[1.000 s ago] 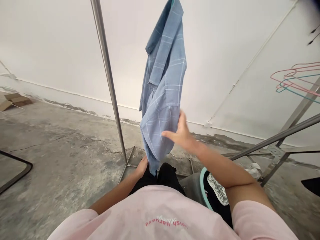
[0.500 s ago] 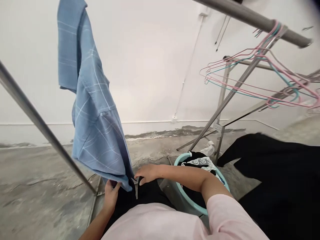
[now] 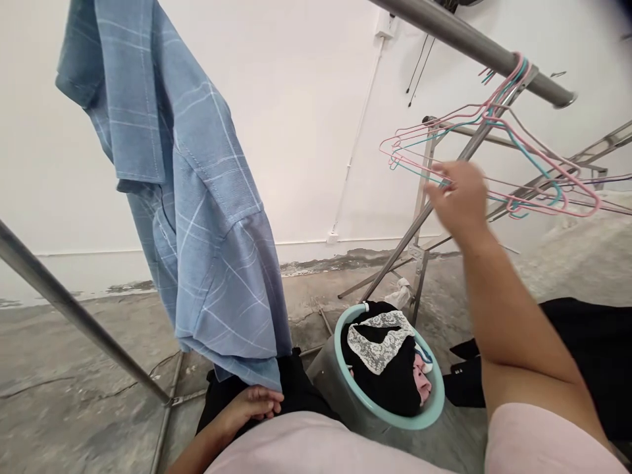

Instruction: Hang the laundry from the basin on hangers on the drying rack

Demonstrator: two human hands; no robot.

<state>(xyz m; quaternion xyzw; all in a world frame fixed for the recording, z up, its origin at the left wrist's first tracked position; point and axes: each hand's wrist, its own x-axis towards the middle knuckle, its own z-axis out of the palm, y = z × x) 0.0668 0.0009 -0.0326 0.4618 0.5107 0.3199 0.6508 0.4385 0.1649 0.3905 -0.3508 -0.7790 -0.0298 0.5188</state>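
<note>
A blue shirt (image 3: 217, 263) with thin white lines is hanging on the person's left side, in front of the white wall (image 3: 306, 131), its lower edge coming down to the black trousers (image 3: 309, 390). The left hand (image 3: 251, 403) is resting at the lap by that lower edge, its fingers curling inward close together; whether they are pinching any cloth, I cannot tell. The right hand (image 3: 459, 197) is hovering, blurred, right by the pink and blue-green hangers (image 3: 494, 113), which are dangling from a metal bar (image 3: 464, 43). Its fingers are bending toward the thumb, but I cannot tell whether they are touching a hanger. Below, a bucket (image 3: 419, 423) is standing on the floor (image 3: 49, 408), holding black clothes (image 3: 390, 388), white lace (image 3: 376, 361) and pink cloth (image 3: 421, 385). A metal pole (image 3: 83, 316) is slanting at the far left.
</note>
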